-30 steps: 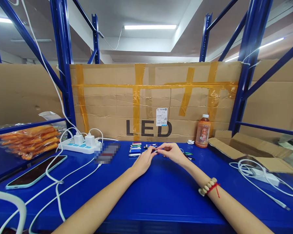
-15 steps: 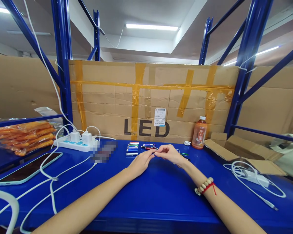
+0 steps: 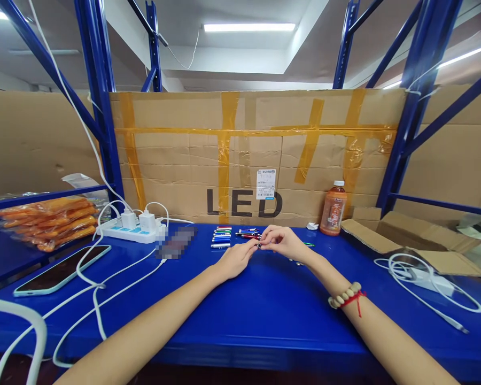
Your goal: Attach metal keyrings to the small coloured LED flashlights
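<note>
My left hand (image 3: 237, 258) and my right hand (image 3: 282, 241) meet at the far middle of the blue table (image 3: 264, 310), fingertips pinched together on a small dark pen-like flashlight (image 3: 258, 245). Just behind my left hand lies a neat row of small coloured flashlights (image 3: 222, 237). A second loose group of them (image 3: 246, 233) lies behind my fingertips. A few more, one green (image 3: 308, 244), lie partly hidden behind my right hand. A beaded bracelet with red string sits on my right wrist.
An orange drink bottle (image 3: 333, 208) stands at the back right beside an open cardboard box (image 3: 409, 240). A white charger and cable (image 3: 428, 278) lie right. Left: power strip (image 3: 130, 230), white cables, phone (image 3: 62, 270), orange packets (image 3: 48, 222). A taped cardboard wall marked LED (image 3: 244, 155) backs the table.
Both hands have stayed together on the small flashlight, lifting slightly off the table. The view shifted a little as my head moved.
</note>
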`<state>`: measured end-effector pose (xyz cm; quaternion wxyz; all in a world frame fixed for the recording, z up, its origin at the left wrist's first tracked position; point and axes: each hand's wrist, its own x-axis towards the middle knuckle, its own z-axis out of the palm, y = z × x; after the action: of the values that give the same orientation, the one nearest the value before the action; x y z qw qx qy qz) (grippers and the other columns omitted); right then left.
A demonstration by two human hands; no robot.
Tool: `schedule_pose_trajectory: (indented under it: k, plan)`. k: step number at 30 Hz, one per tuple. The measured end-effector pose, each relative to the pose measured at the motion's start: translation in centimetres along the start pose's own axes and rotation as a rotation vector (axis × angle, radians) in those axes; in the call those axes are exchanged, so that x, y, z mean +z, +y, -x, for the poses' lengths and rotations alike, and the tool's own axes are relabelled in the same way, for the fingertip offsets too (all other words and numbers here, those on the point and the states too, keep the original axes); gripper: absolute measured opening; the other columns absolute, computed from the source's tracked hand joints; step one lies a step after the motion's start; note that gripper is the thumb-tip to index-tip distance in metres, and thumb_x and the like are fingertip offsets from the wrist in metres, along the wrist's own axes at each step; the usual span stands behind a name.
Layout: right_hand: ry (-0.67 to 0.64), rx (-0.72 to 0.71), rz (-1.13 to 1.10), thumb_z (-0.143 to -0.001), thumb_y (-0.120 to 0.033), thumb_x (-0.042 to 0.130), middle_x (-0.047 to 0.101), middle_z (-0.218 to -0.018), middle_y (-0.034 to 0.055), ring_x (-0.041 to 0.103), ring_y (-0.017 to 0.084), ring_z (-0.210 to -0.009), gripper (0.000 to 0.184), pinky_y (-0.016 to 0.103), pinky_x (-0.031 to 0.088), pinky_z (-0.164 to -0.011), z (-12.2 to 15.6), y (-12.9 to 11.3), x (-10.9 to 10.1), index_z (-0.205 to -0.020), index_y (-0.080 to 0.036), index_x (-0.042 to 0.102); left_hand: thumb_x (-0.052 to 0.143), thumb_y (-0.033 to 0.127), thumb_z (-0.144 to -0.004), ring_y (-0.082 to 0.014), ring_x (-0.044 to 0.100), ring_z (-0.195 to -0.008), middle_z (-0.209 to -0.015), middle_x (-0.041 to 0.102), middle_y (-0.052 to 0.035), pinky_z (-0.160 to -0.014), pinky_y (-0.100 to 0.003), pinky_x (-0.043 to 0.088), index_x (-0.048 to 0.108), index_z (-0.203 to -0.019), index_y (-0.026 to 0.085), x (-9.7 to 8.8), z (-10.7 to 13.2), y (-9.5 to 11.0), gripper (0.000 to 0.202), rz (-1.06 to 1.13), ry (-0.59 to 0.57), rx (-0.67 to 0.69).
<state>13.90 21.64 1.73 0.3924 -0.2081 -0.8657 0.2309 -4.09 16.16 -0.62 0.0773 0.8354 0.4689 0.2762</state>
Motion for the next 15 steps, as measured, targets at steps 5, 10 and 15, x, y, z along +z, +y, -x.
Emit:
schedule_pose_trajectory:
  k: [5,10,15]
  plan:
    - [-0.041,-0.049,0.178,-0.071,-0.040,0.063,0.060,-0.081,0.0042,0.050,0.008,-0.058,0.024,0.021,0.039,-0.054,0.2,0.6,0.0,-0.065,-0.017,0.066,0.020,0.036,-0.092,-0.0145,0.054,-0.075,-0.086,0.058,-0.0014,-0.066,-0.024,0.039,0.046,-0.105,0.022,0.3,0.0,-0.7,0.033,0.068,-0.052,0.037]
    - [-0.048,-0.056,0.136,-0.070,-0.043,0.063,0.060,-0.075,0.0044,0.050,0.009,-0.058,0.028,0.022,0.039,-0.053,0.1,1.0,-0.3,-0.064,-0.016,0.065,0.020,0.035,-0.092,-0.0149,0.054,-0.080,-0.092,0.057,-0.0034,-0.072,-0.026,0.040,0.045,-0.097,0.019,0.4,0.1,-0.5,0.030,0.064,-0.079,0.057]
    - [-0.072,-0.029,0.050,-0.065,-0.049,0.065,0.056,-0.069,0.0041,0.052,0.010,-0.058,0.035,0.022,0.041,-0.053,0.1,1.2,-0.1,-0.058,-0.016,0.064,0.023,0.032,-0.092,-0.0161,0.055,-0.089,-0.100,0.058,-0.0040,-0.081,-0.027,0.040,0.047,-0.101,0.021,0.4,0.2,-0.5,0.028,0.062,-0.101,0.069]
